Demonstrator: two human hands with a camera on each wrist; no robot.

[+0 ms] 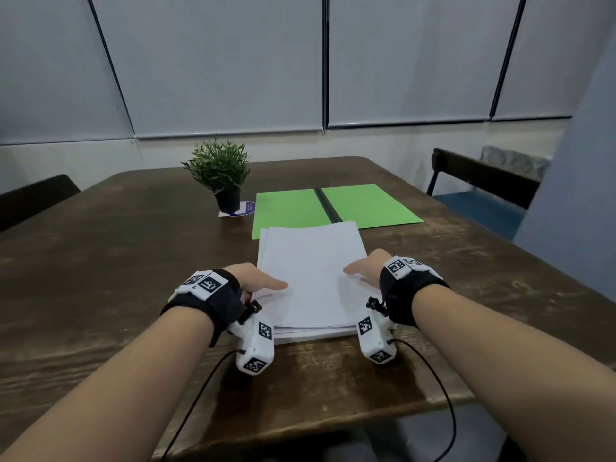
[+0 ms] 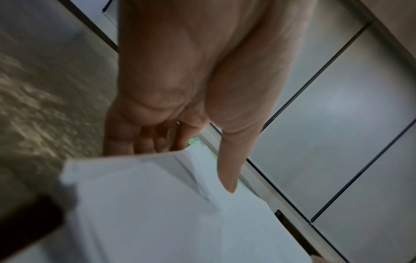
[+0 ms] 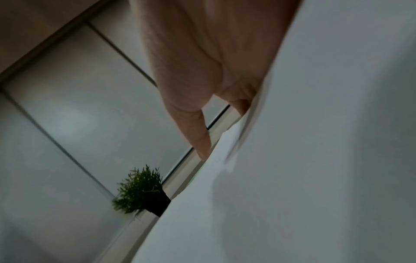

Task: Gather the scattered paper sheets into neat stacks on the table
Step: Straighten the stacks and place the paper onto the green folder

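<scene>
A stack of white paper sheets lies in the middle of the dark wooden table, its edges slightly uneven. My left hand grips the stack's left edge, thumb on top. In the left wrist view that thumb lies on the paper while the fingers curl under its edge. My right hand grips the right edge the same way. In the right wrist view its thumb presses on the sheets, and the other fingers are hidden behind them.
An open green folder with a black spine lies just beyond the stack. A small potted plant stands on a coaster at its left. Dark chairs stand at the right and left of the table.
</scene>
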